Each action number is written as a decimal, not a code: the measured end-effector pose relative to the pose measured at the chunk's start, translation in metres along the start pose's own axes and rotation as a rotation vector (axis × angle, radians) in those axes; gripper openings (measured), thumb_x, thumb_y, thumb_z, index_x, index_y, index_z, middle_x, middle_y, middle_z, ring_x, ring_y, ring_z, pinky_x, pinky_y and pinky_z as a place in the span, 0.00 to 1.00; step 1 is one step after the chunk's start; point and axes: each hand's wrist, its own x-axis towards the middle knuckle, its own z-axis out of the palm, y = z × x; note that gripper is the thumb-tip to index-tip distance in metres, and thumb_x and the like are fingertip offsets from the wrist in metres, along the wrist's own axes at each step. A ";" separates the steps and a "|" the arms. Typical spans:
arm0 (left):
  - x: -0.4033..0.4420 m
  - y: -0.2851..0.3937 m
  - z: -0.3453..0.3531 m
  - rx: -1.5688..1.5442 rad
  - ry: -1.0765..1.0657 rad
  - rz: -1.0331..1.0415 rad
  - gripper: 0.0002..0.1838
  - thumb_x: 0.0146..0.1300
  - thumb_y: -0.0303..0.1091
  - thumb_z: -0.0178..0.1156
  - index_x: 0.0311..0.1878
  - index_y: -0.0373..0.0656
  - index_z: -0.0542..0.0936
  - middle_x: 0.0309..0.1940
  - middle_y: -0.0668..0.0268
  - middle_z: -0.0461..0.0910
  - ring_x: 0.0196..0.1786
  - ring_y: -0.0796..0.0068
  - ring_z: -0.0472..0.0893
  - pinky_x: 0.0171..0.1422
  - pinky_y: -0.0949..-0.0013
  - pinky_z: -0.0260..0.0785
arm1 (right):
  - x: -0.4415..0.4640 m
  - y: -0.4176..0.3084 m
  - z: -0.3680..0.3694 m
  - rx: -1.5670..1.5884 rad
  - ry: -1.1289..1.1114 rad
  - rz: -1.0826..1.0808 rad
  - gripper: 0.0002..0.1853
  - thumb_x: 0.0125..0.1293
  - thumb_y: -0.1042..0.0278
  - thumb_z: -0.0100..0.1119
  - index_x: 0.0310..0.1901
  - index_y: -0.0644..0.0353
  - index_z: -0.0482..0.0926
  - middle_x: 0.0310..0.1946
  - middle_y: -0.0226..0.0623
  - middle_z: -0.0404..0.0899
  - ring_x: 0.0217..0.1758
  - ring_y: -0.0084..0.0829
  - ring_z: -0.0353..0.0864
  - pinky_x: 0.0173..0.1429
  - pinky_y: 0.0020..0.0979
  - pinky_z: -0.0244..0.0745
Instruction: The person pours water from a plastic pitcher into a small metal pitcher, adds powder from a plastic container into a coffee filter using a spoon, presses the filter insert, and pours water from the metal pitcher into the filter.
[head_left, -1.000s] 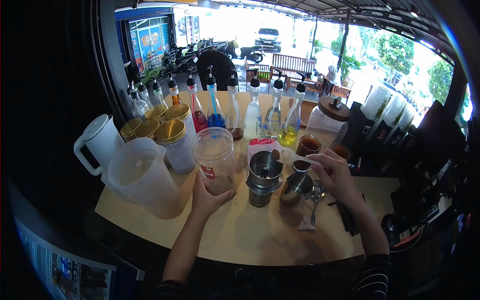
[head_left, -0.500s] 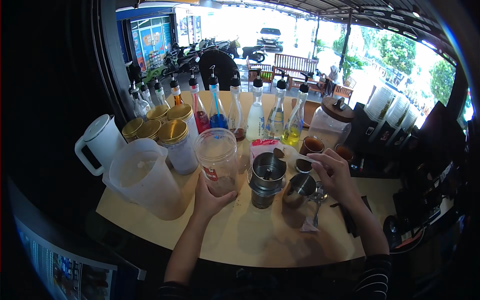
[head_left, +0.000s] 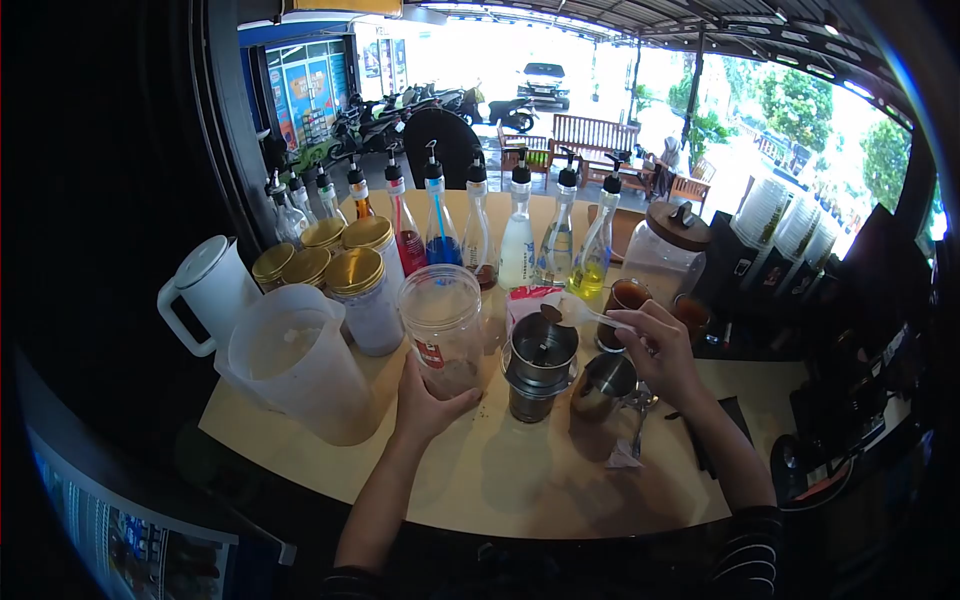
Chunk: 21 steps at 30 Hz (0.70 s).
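My left hand is wrapped round the lower part of a clear open jar with a little brown powder at its base. Pinched in my right hand is a pale plastic scoop, its bowl holding brown powder over the rim of a metal drip filter. The filter sits on a small glass. Just right of it stands a metal cup, with a spoon beside it. Behind the filter lies a pink and white packet.
Pump bottles line the back. Gold-lidded jars, a translucent pitcher and a white kettle stand left. Brown glasses, a wooden-lidded jar and stacked cups are at right.
The view has shifted slightly, so the counter items sit a little lower and farther right. The scoop's bowl has tilted and come closer over the filter. Both hands keep their holds.
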 end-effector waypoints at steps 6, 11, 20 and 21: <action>0.001 -0.004 0.000 0.022 -0.002 0.037 0.45 0.36 0.43 0.79 0.56 0.37 0.65 0.51 0.52 0.75 0.55 0.60 0.78 0.58 0.60 0.70 | 0.000 0.000 0.000 -0.002 -0.004 -0.007 0.12 0.63 0.74 0.59 0.48 0.61 0.81 0.28 0.34 0.72 0.28 0.26 0.73 0.33 0.27 0.70; 0.001 -0.001 0.000 0.028 0.007 0.048 0.45 0.36 0.43 0.79 0.56 0.37 0.65 0.51 0.52 0.75 0.55 0.60 0.78 0.58 0.60 0.70 | -0.002 0.009 -0.001 -0.021 0.043 -0.055 0.12 0.62 0.75 0.60 0.47 0.62 0.82 0.28 0.33 0.74 0.27 0.22 0.71 0.30 0.24 0.65; -0.001 0.005 -0.001 0.010 0.006 0.034 0.43 0.36 0.39 0.79 0.55 0.36 0.65 0.50 0.52 0.76 0.53 0.61 0.78 0.56 0.61 0.71 | -0.015 0.007 -0.009 -0.046 0.026 -0.015 0.12 0.63 0.77 0.59 0.48 0.60 0.82 0.29 0.33 0.72 0.29 0.20 0.72 0.32 0.22 0.67; -0.001 0.005 -0.001 0.009 0.007 0.035 0.43 0.36 0.39 0.79 0.55 0.36 0.65 0.50 0.52 0.76 0.53 0.61 0.78 0.56 0.61 0.71 | -0.017 0.007 -0.009 -0.038 0.024 -0.006 0.12 0.63 0.77 0.59 0.48 0.60 0.82 0.29 0.33 0.71 0.28 0.19 0.71 0.31 0.22 0.67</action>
